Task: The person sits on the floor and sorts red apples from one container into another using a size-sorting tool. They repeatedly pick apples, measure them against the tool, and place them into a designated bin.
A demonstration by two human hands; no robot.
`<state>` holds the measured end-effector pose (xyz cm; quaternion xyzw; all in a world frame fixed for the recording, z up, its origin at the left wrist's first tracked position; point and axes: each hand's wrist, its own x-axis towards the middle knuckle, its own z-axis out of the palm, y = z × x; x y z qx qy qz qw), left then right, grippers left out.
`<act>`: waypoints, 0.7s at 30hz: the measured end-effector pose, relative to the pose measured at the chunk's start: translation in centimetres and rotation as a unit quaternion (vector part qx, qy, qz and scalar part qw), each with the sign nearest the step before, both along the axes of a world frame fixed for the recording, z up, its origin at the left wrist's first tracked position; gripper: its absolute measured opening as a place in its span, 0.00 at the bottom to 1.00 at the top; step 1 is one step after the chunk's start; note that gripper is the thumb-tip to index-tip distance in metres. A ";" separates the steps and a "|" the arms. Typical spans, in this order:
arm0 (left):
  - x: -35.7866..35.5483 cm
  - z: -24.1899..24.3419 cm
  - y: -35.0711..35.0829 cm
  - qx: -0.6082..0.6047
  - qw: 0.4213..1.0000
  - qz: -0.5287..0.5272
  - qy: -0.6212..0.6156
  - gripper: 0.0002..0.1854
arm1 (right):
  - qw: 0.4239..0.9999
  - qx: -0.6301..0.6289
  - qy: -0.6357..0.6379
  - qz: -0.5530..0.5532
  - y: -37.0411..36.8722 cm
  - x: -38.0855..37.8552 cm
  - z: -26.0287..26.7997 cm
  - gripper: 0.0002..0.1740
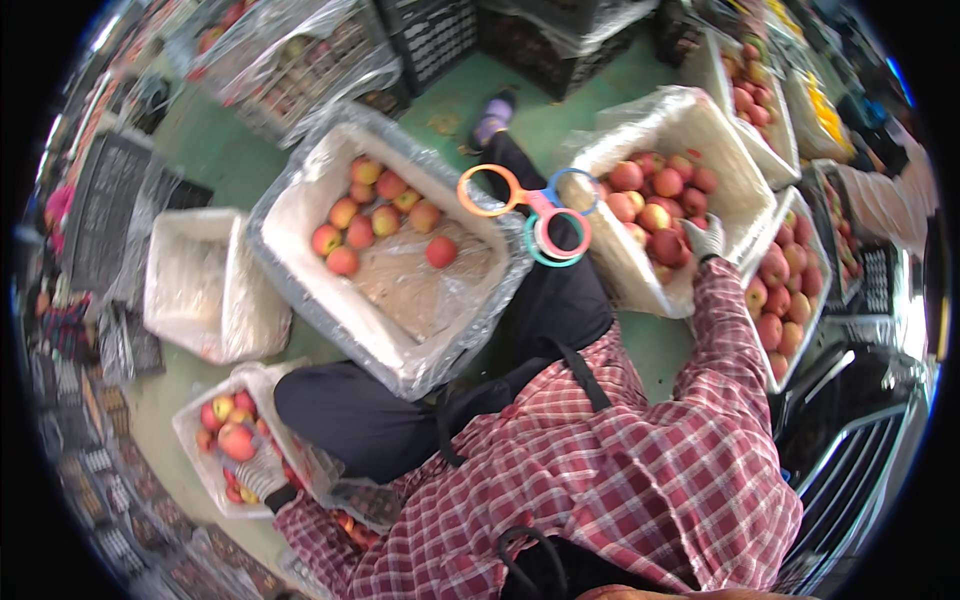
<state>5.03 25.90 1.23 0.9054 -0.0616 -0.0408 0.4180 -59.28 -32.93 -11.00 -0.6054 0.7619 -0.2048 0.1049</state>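
My left hand, in a pale knit glove, is at an apple over a white box of apples at the lower left. My right hand, gloved too, reaches into a white lined box and rests on a dark red apple among many others. Whether its fingers grip that apple cannot be told. Between my knees stands a large crate lined with white foam and plastic, with apples grouped at its far end and a single one nearer. Joined coloured sizing rings lie by its right corner.
An empty-looking white box stands left of the crate. At the right is another box of apples. Black plastic crates and plastic-wrapped stacks line the far side. A person's pale sleeve shows at the right edge.
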 end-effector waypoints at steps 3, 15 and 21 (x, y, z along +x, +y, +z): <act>1.2 -4.6 6.5 0.187 0.972 -0.034 -0.136 0.40 | 0.996 0.059 0.048 0.035 -1.6 -2.5 -3.9 0.36; 4.7 -8.3 13.1 -0.039 0.952 0.303 0.002 0.39 | 0.946 0.051 -0.076 0.310 -4.1 6.6 -0.6 0.21; 5.9 -7.3 10.0 0.244 0.930 0.261 -0.088 0.43 | 0.806 0.102 -0.362 0.457 1.9 16.3 5.8 0.19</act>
